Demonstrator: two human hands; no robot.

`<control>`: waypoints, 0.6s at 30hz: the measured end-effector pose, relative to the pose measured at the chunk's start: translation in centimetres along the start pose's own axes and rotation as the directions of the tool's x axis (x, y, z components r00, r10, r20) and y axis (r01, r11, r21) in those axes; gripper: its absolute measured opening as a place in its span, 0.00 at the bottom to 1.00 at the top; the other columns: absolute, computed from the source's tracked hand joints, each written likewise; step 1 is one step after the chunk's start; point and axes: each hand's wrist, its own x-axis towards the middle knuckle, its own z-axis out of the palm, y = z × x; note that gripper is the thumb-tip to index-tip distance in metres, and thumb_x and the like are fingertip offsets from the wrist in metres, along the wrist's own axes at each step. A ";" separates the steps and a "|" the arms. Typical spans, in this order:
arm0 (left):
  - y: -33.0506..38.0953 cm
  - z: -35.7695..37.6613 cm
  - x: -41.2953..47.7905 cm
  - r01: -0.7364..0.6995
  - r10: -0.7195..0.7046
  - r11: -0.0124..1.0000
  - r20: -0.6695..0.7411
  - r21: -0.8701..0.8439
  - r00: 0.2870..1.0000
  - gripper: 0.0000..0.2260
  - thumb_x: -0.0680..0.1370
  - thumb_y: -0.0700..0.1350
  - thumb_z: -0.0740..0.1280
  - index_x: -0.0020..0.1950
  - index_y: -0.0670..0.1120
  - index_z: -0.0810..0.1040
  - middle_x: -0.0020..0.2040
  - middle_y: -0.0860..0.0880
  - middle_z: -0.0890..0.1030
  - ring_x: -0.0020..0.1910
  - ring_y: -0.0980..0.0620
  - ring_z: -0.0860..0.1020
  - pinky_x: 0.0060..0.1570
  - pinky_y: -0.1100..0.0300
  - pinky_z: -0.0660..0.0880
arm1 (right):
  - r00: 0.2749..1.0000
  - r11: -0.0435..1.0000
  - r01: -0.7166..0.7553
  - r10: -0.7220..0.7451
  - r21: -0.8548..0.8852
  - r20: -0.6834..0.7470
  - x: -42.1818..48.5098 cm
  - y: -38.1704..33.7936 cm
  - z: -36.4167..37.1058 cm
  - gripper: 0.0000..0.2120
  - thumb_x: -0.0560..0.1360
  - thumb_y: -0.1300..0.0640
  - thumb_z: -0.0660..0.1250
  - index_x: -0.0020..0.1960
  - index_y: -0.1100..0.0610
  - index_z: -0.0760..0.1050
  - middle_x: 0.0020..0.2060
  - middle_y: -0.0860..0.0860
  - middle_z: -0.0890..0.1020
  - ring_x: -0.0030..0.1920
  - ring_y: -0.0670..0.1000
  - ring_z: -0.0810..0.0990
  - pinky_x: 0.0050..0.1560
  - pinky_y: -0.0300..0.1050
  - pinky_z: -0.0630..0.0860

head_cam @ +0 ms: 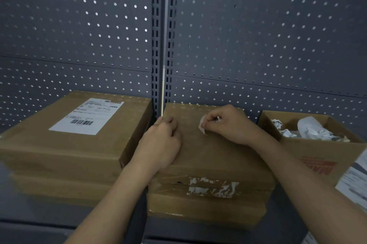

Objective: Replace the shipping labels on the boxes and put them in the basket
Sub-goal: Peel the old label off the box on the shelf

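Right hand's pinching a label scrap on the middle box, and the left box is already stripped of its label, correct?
Not quite: the head view shows the left box bearing a whole white label with barcodes. The right hand does pinch a label scrap on the middle box.

Two hands: left hand [160, 140], right hand [228, 124]. Two sealed boxes stacked at 9 o'clock: labelled box [59, 144], lower box [59, 190]. The centre stack at 6 o'clock has a top box [208, 154] plus at least one beneath; exact count unclear. One open box [309, 150] at 3 o'clock holds several paper wads [313, 130]. One whole label [87, 116]. One label scrap [202, 127], pinched by the right hand. One torn label patch [212, 186].
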 end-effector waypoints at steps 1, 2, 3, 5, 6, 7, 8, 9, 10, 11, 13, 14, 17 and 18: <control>0.0 0.0 0.0 -0.004 0.004 1.000 0.002 0.001 1.000 0.16 0.82 0.45 0.56 0.68 0.42 0.72 0.70 0.50 0.70 0.72 0.51 0.62 0.65 0.59 0.61 | 1.000 1.000 -0.014 0.014 0.020 0.011 0.1 0.1 -0.1 0.10 0.77 0.54 0.68 0.38 0.54 0.83 0.34 0.39 0.83 0.34 0.38 0.78 0.39 0.36 0.73; 0.1 -0.1 0.0 -0.007 0.007 1.000 0.002 0.003 1.000 0.16 0.83 0.45 0.56 0.68 0.42 0.72 0.71 0.50 0.70 0.73 0.51 0.61 0.66 0.60 0.60 | 0.999 0.999 -0.029 0.028 0.040 0.024 0.2 0.1 -0.1 0.13 0.77 0.50 0.68 0.37 0.54 0.83 0.36 0.42 0.84 0.34 0.40 0.78 0.40 0.42 0.76; 0.1 -0.1 -0.1 -0.010 0.010 1.000 0.001 0.007 1.000 0.16 0.83 0.45 0.56 0.69 0.42 0.72 0.71 0.50 0.70 0.73 0.51 0.61 0.66 0.60 0.60 | 0.998 0.998 -0.044 0.043 0.040 0.038 0.2 -0.1 -0.1 0.15 0.76 0.45 0.68 0.37 0.53 0.82 0.38 0.45 0.84 0.37 0.43 0.79 0.42 0.45 0.76; 0.1 -0.1 -0.1 -0.007 0.007 1.000 -0.005 0.010 1.000 0.17 0.83 0.45 0.56 0.69 0.42 0.72 0.71 0.50 0.70 0.73 0.52 0.61 0.66 0.59 0.60 | 0.997 0.998 -0.051 0.054 -0.044 0.063 0.3 -0.3 0.1 0.17 0.71 0.37 0.70 0.38 0.51 0.82 0.41 0.45 0.84 0.40 0.41 0.79 0.41 0.41 0.74; 0.1 -0.1 -0.1 -0.003 0.003 1.000 -0.007 0.009 1.000 0.17 0.83 0.46 0.56 0.69 0.42 0.72 0.72 0.50 0.70 0.73 0.52 0.61 0.67 0.59 0.60 | 0.996 0.992 -0.044 0.052 -0.115 0.072 0.3 -0.5 0.3 0.16 0.70 0.38 0.71 0.39 0.51 0.82 0.39 0.43 0.82 0.38 0.38 0.78 0.37 0.36 0.71; 0.1 -0.1 0.0 0.000 0.000 1.000 -0.007 0.008 1.000 0.17 0.83 0.46 0.56 0.69 0.42 0.72 0.72 0.50 0.69 0.74 0.52 0.60 0.68 0.59 0.60 | 0.996 0.985 -0.027 0.040 -0.171 0.076 0.3 -0.7 0.4 0.14 0.71 0.40 0.72 0.39 0.50 0.81 0.37 0.41 0.81 0.36 0.37 0.77 0.34 0.32 0.67; 0.1 -0.1 0.0 0.000 0.000 1.000 -0.006 0.005 1.000 0.17 0.83 0.45 0.56 0.70 0.42 0.72 0.72 0.51 0.69 0.75 0.52 0.59 0.68 0.59 0.59 | 0.997 0.980 -0.011 0.027 -0.200 0.078 0.4 -0.7 0.5 0.11 0.72 0.43 0.71 0.39 0.50 0.81 0.37 0.40 0.81 0.36 0.36 0.76 0.33 0.30 0.65; 0.1 -0.1 0.0 -0.004 0.004 1.000 -0.007 -0.001 1.000 0.18 0.83 0.45 0.56 0.70 0.43 0.71 0.73 0.51 0.68 0.75 0.52 0.59 0.68 0.60 0.59 | 0.997 0.980 0.011 0.005 -0.200 0.082 0.4 -0.6 0.5 0.09 0.74 0.46 0.70 0.37 0.49 0.79 0.39 0.41 0.82 0.37 0.36 0.76 0.34 0.30 0.66; 0.1 -0.1 0.0 -0.009 0.009 1.000 -0.009 -0.008 1.000 0.18 0.83 0.45 0.56 0.71 0.43 0.71 0.73 0.52 0.68 0.75 0.52 0.59 0.69 0.60 0.59 | 0.996 0.983 0.025 -0.009 -0.182 0.088 0.4 -0.4 0.4 0.10 0.76 0.49 0.69 0.36 0.48 0.78 0.41 0.42 0.83 0.38 0.38 0.77 0.36 0.33 0.68; 0.1 -0.1 0.0 -0.013 0.013 1.000 -0.011 -0.013 1.000 0.18 0.83 0.45 0.56 0.72 0.44 0.70 0.74 0.52 0.68 0.76 0.52 0.58 0.69 0.60 0.58 | 0.995 0.987 0.030 -0.016 -0.157 0.094 0.3 -0.3 0.3 0.10 0.77 0.51 0.68 0.36 0.47 0.77 0.41 0.40 0.83 0.39 0.39 0.77 0.38 0.34 0.69; 0.0 -0.1 0.0 -0.016 0.016 1.000 -0.020 -0.017 1.000 0.18 0.83 0.46 0.56 0.71 0.45 0.71 0.73 0.52 0.68 0.75 0.52 0.59 0.69 0.60 0.58 | 0.997 0.992 0.027 -0.017 -0.119 0.079 0.1 -0.1 0.1 0.10 0.78 0.53 0.67 0.38 0.51 0.79 0.35 0.34 0.80 0.38 0.36 0.77 0.37 0.30 0.68; 0.0 0.0 0.0 -0.017 0.016 1.000 -0.022 -0.021 1.000 0.18 0.83 0.46 0.56 0.71 0.44 0.71 0.73 0.52 0.68 0.75 0.53 0.59 0.68 0.60 0.59 | 0.998 0.996 0.010 -0.005 -0.087 0.058 0.1 0.2 -0.1 0.10 0.78 0.53 0.67 0.39 0.54 0.80 0.33 0.34 0.79 0.36 0.36 0.76 0.37 0.30 0.68; -0.1 0.0 0.0 -0.014 0.014 0.999 -0.020 -0.033 1.000 0.17 0.82 0.45 0.57 0.69 0.43 0.72 0.72 0.52 0.70 0.73 0.53 0.61 0.65 0.61 0.60 | 0.998 0.996 -0.054 0.053 0.066 0.019 0.3 0.6 -0.7 0.11 0.79 0.53 0.65 0.41 0.55 0.80 0.32 0.47 0.79 0.33 0.46 0.75 0.39 0.46 0.72; -0.2 0.0 0.0 -0.010 0.010 0.999 -0.021 -0.035 1.000 0.16 0.82 0.45 0.57 0.68 0.43 0.73 0.71 0.51 0.70 0.72 0.52 0.62 0.64 0.61 0.61 | 0.998 0.994 -0.061 0.060 0.089 0.021 0.3 0.6 -0.7 0.11 0.79 0.53 0.64 0.42 0.56 0.80 0.33 0.51 0.79 0.34 0.48 0.74 0.38 0.48 0.72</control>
